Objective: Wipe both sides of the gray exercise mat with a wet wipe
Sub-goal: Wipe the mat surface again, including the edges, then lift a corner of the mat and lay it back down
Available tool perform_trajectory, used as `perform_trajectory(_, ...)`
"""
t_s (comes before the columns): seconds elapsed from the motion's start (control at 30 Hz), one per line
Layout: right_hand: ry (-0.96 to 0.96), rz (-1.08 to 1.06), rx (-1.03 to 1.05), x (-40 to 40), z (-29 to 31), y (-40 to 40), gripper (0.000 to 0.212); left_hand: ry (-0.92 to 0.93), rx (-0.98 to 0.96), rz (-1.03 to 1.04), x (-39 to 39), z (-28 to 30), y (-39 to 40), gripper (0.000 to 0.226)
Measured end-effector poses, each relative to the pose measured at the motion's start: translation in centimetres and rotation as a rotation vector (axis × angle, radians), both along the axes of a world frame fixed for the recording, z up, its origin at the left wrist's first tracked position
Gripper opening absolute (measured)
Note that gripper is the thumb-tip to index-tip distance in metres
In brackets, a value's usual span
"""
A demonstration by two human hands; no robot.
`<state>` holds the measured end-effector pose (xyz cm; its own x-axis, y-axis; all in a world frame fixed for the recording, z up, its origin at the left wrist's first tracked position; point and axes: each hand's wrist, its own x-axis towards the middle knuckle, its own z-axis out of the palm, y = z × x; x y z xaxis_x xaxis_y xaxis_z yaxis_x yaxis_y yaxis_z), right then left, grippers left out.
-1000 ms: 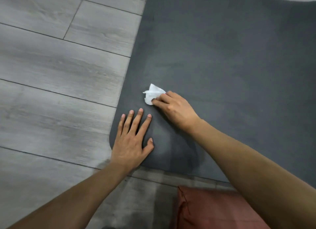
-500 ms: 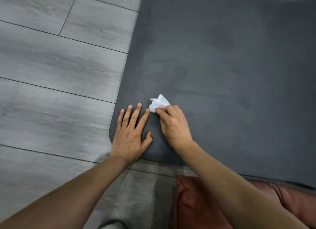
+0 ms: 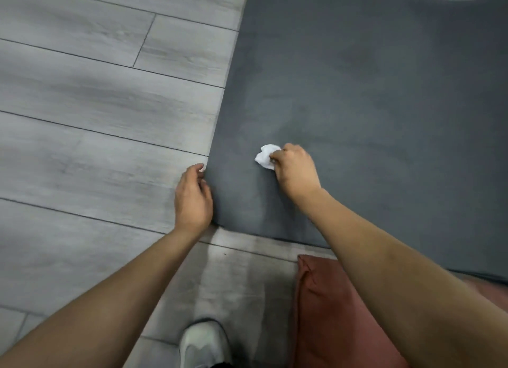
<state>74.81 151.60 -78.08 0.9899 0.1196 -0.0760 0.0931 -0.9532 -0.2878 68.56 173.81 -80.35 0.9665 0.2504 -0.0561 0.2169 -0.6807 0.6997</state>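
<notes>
Nearest my headset, just short of the mat's near edge, I see a white shoe [image 3: 203,345] on the pale wood-look floor [image 3: 90,125] and, beside it, a reddish-brown cushion [image 3: 338,321] whose far end touches or slips under that edge. The gray exercise mat [image 3: 371,98] lies flat on the floor, filling the right and far part of my view; its surface is dark, matte charcoal, mottled with paler cloudy patches in the wiped zone around the wipe. At the mat's left edge, near its rounded front corner, my left hand [image 3: 193,197] has its fingers curled against the border; I cannot tell whether they grip the edge or merely touch it. A little farther in from that corner, my right hand [image 3: 295,169] pinches a crumpled white wet wipe [image 3: 266,156] between bent fingers and thumb; wipe and hand are down at the mat's top face. Beyond the wipe the mat runs on, bare and evenly dark, to its far edge, where a strip of pale floor shows.
</notes>
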Motion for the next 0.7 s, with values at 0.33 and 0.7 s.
perform_trajectory(0.33,-0.136,0.579,0.072,-8.1,-0.4,6.5,0.007,0.178,-0.129,0.102,0.6,2.2,0.6,0.027)
perform_trajectory(0.7,0.069,-0.148,0.000,-9.8,2.2,-6.0,0.020,0.168,-0.069,0.084,1.6,5.1,-2.5,0.032)
